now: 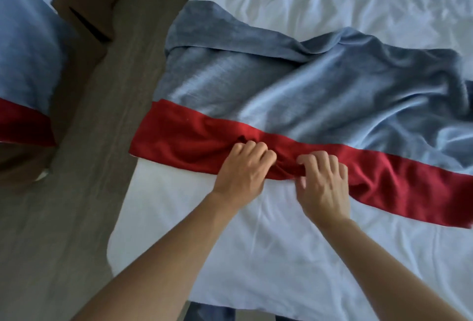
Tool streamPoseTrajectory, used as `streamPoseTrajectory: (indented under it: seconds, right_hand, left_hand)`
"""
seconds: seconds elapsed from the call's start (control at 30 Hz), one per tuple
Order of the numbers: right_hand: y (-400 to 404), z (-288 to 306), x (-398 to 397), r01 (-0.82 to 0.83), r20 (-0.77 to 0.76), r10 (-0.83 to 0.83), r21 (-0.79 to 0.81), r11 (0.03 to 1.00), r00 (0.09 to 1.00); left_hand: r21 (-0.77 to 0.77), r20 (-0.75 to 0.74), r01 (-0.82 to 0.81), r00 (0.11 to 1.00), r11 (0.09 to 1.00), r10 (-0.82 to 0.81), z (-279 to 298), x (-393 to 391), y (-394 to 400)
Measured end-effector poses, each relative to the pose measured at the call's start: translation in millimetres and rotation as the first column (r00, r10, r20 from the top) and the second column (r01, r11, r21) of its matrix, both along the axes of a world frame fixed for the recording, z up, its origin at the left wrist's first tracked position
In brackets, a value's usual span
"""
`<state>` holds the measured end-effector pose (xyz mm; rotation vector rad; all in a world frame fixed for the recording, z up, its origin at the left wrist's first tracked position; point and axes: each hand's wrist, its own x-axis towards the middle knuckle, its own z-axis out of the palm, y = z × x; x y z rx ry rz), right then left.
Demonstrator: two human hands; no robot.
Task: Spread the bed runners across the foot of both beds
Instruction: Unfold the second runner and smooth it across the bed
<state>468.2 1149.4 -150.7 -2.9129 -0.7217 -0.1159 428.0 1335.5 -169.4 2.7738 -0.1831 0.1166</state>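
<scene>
A: Runner [294, 105] lay rumpled mid-frame on the bed [256, 244]; left hand [243, 167] and right hand [325, 182] each had a curled grip bunching its red band.

B: Advice: draw hands apart evenly, keeping band straight.

Left hand [242, 167] and right hand [323, 180] seen bare: no gloves, rings or watch. Both forearms uncovered from lower frame edge to wrists; no sleeves seen. Short nails seen on right hand. Blue cloth, possibly trousers, glimpsed at bottom centre.
</scene>
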Motion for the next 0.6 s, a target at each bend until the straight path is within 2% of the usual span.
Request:
streamPoseTrajectory:
  seconds: [0.13, 0.23, 0.3, 0.4, 0.47, 0.6]
  right_hand:
    - [-65, -3, 12, 0.2, -0.01, -0.201, -0.068, 0.977, 0.98]
    - [-102, -5, 20, 0.325, -0.082, -0.331, -0.078, 0.942, 0.94]
    - [-116, -6, 20, 0.327, -0.139, -0.333, -0.064, 0.943, 0.933]
    - [-127, -5, 12, 0.28, -0.172, -0.277, -0.006, 0.96, 0.945]
    - [-134, -4, 6, 0.235, -0.15, -0.228, 0.03, 0.972, 0.962]
    - [-138, -7, 6, 0.177, -0.138, -0.167, 0.064, 0.982, 0.976]
  left_hand:
    - [0.034, 0.002, 0.055, 0.998, 0.998, -0.055, -4, 7, -41]
    - [0.017, 0.034, 0.044, 0.998, 0.999, -0.045, -6, 6, -43]
    - [-0.063, 0.037, -0.022, 0.999, 0.998, 0.024, -7, 0, -34]
    - [-0.135, -0.045, -0.164, 0.986, 0.977, 0.159, -6, -17, -20]
    - [-0.092, -0.056, -0.197, 0.98, 0.976, 0.192, -4, -25, -26]
    - [0.008, -0.003, -0.14, 0.99, 0.99, 0.14, 0, -21, -62]
